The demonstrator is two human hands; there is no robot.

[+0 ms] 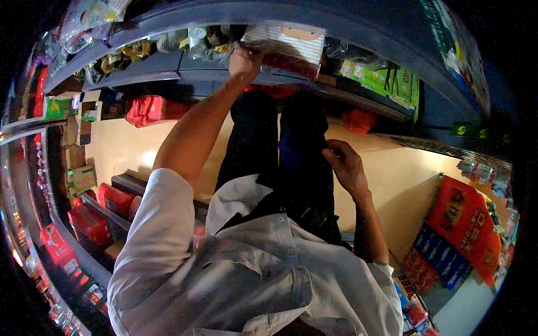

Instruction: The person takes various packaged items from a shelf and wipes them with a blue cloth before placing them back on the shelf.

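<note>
Our left hand (245, 63) is at the left end of the box (286, 47), whose long axis runs sideways along the shelf (151, 66); we cannot tell whether it grips. Our right hand (344, 162), half-open, seemingly bare, is farther from the box.

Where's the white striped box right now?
Top of the head view, just right of centre, at the dark shelf: the white striped box has the left hand at its left end and a green package farther right.
</note>
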